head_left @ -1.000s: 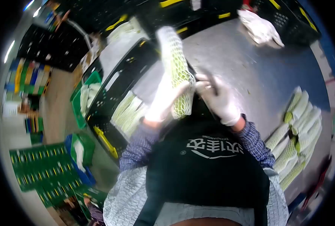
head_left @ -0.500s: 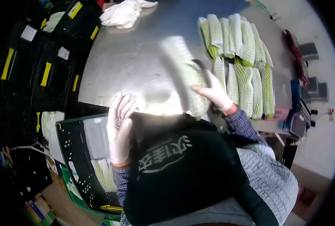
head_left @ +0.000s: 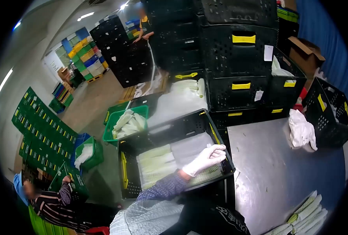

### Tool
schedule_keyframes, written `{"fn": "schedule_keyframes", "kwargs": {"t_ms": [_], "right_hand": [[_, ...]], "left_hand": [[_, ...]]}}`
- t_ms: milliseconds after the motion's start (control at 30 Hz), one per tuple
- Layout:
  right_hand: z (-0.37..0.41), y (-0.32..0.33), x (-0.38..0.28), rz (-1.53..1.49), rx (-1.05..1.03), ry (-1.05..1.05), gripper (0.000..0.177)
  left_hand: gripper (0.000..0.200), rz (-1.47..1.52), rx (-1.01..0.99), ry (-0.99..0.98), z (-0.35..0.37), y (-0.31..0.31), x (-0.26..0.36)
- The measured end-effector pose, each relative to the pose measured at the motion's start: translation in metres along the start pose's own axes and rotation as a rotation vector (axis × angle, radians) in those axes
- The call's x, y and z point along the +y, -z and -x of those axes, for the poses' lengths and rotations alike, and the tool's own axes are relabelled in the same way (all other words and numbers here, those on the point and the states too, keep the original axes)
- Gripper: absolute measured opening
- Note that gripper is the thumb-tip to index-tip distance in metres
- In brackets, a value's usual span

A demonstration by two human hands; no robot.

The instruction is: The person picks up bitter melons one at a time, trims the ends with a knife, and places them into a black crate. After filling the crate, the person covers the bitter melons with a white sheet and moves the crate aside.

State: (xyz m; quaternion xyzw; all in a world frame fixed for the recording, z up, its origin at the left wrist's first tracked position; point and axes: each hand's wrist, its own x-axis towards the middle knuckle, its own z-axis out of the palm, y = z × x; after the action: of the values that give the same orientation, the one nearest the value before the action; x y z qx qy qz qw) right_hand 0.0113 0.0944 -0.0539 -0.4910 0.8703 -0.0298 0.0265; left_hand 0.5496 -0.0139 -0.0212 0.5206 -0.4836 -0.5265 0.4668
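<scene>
My gloved left hand (head_left: 206, 159) hangs over the right part of a black crate (head_left: 123, 188), near the crate's right rim. Its fingers are curled together, and nothing shows between them. Beneath it lie long pale-green vegetables (head_left: 154, 162) in white foam net sleeves, side by side in the crate. A pale grey sheet (head_left: 189, 147) covers some of them at the back. More sleeved vegetables (head_left: 309, 217) rest on the metal table (head_left: 275, 172) at lower right. My right hand is out of view.
Stacked black crates (head_left: 240, 55) rise behind the table, where a white cloth (head_left: 301, 131) lies. Left of my crate stands a green basket (head_left: 108, 133) with pale pieces in it. A co-worker in a blue cap (head_left: 21, 190) is at lower left; another person (head_left: 144, 25) stands far back.
My view has swung left, from the table to the crate. My left hand has gone from open beside the crate to curled above it. My right hand and its netted vegetable have left view.
</scene>
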Motion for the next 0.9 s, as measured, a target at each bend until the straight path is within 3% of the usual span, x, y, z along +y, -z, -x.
{"fn": "schedule_keyframes", "kwargs": {"t_ms": [167,267,333,367,400,433,500,533,600,667,733,800,867,900], "right_hand": [[0.031,0.064,-0.061,0.000,-0.105,0.213,0.079],[0.041,0.072,-0.111,0.020,-0.277,0.363,0.079],[0.020,-0.001,-0.121,-0.556,-0.282,0.688,0.061],[0.035,0.022,-0.158,-0.309,-0.267,0.654,0.044],[0.027,0.000,-0.166,-0.426,-0.213,0.803,0.029],[0.021,-0.024,-0.177,-0.454,-0.179,0.875,0.027],[0.011,-0.068,-0.200,-0.511,-0.116,1.011,0.023],[0.009,-0.069,-0.211,-0.538,-0.083,1.077,0.022],[0.017,-0.063,-0.236,-0.593,-0.473,0.776,0.019],[-0.014,-0.156,-0.230,-0.761,-0.770,0.579,0.028],[-0.058,-0.262,-0.219,-0.866,-1.058,0.316,0.041],[-0.072,-0.294,-0.221,-0.963,-1.080,0.318,0.038],[-0.080,-0.314,-0.217,-1.050,-1.108,0.307,0.035],[-0.081,-0.317,-0.214,-1.093,-1.122,0.298,0.034]], "left_hand": [[0.045,0.040,0.070,0.028,0.015,0.022,-0.026],[0.040,0.091,0.039,0.002,0.022,0.025,-0.050],[0.036,0.141,0.014,-0.056,0.023,0.027,-0.075],[0.043,0.004,0.059,-0.032,0.033,0.025,-0.063],[0.050,-0.132,0.102,-0.002,0.043,0.023,-0.051],[0.052,0.289,0.044,0.024,0.031,0.034,-0.110],[0.055,0.435,0.054,-0.026,0.030,0.040,-0.169],[0.057,0.162,0.137,-0.090,0.044,0.040,-0.166],[0.059,-0.281,0.202,-0.095,0.057,0.045,-0.179],[0.061,-0.739,0.229,-0.023,0.069,0.050,-0.190],[0.057,-0.920,0.071,0.074,0.065,0.054,-0.249],[0.048,-0.877,0.047,0.076,0.068,0.056,-0.255],[0.034,-0.609,0.155,-0.028,0.092,0.043,-0.201],[0.045,-0.625,0.126,0.089,0.092,0.043,-0.182]]}}
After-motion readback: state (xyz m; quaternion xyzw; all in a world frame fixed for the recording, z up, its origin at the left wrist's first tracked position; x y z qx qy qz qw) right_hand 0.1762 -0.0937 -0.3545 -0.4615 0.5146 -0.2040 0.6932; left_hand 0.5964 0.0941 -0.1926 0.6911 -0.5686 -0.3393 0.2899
